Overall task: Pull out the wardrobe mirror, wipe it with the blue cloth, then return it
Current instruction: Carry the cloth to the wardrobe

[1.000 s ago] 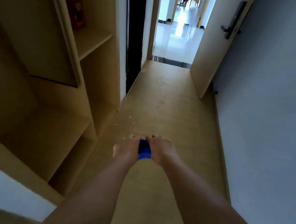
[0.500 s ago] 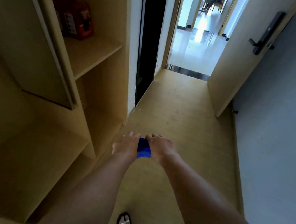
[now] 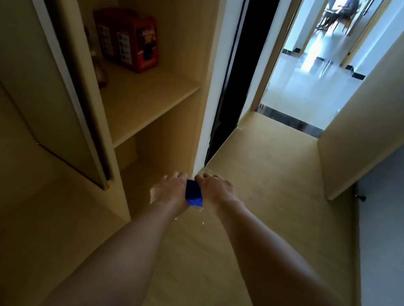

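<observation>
A small folded blue cloth (image 3: 193, 196) is pinched between my left hand (image 3: 169, 191) and my right hand (image 3: 215, 190), both held out in front of me at waist height. On the left stands the open wooden wardrobe (image 3: 151, 100). A tall panel with a pale edge strip (image 3: 60, 67), seemingly the pull-out mirror, sits edge-on inside it, left of and above my hands. Its face is dark and I cannot make out a reflection.
A red box (image 3: 133, 41) and a small jar sit on the wardrobe shelf. Ahead, a wooden-floored corridor leads to an open door (image 3: 369, 123) with a black handle on the right. A grey wall runs along the right side. A dark gap lies beside the wardrobe.
The view has moved forward along the corridor and tilted up, bringing the wardrobe shelf and red box closer. My hands keep the cloth between them in the same pose.
</observation>
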`<state>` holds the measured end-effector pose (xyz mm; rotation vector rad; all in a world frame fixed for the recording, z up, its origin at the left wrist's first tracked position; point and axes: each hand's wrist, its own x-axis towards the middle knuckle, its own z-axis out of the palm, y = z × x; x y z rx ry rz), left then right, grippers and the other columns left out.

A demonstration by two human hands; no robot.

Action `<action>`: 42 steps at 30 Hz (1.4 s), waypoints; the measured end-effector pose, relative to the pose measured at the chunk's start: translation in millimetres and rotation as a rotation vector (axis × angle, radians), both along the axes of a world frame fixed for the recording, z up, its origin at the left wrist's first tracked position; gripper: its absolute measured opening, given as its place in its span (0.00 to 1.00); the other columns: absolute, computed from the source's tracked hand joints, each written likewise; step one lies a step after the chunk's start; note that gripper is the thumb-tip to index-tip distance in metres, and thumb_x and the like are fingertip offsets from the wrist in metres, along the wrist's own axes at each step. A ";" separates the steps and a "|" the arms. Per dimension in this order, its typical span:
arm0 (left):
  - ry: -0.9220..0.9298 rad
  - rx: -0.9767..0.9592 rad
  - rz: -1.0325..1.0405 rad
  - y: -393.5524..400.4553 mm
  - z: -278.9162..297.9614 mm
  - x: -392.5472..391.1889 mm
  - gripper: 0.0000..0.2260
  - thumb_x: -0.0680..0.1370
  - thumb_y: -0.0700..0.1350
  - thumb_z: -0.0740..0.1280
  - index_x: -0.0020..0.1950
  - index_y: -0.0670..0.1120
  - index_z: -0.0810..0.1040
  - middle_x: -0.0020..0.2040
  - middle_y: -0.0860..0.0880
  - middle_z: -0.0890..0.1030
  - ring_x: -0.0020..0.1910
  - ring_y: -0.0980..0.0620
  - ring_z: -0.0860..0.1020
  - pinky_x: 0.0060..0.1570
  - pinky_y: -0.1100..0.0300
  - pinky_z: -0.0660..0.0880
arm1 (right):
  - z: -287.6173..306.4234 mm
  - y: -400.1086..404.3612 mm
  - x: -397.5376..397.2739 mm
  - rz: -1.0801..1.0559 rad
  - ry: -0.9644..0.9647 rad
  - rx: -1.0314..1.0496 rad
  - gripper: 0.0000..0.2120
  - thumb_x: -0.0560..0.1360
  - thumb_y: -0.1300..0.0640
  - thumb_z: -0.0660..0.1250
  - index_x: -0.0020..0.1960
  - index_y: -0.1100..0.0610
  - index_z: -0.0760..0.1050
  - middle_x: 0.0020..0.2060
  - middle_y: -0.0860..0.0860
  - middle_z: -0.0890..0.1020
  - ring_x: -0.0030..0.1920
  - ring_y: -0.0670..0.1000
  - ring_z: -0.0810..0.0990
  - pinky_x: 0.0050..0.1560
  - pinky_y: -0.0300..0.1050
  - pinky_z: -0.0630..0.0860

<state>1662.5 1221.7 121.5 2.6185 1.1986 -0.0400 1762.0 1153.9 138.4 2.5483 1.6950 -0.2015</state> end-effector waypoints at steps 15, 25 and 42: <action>0.056 0.080 0.327 142.7 21.5 92.4 0.21 0.72 0.47 0.69 0.61 0.50 0.64 0.59 0.49 0.69 0.55 0.48 0.73 0.40 0.54 0.74 | 25.7 176.1 117.7 0.418 -0.056 0.118 0.16 0.73 0.59 0.66 0.60 0.54 0.70 0.55 0.52 0.77 0.56 0.55 0.76 0.49 0.48 0.72; 0.109 0.335 0.575 219.1 61.5 115.3 0.20 0.72 0.49 0.70 0.61 0.52 0.68 0.60 0.47 0.65 0.57 0.47 0.68 0.44 0.54 0.71 | 55.1 277.3 147.2 0.673 -0.076 0.279 0.17 0.73 0.59 0.66 0.61 0.55 0.70 0.55 0.52 0.78 0.53 0.54 0.77 0.50 0.47 0.72; 0.038 0.190 0.807 277.7 35.2 71.4 0.25 0.74 0.35 0.66 0.68 0.46 0.63 0.66 0.44 0.65 0.57 0.45 0.73 0.41 0.56 0.74 | 25.6 361.8 74.8 0.667 0.018 0.246 0.22 0.74 0.66 0.64 0.66 0.61 0.65 0.63 0.59 0.69 0.62 0.58 0.69 0.51 0.48 0.76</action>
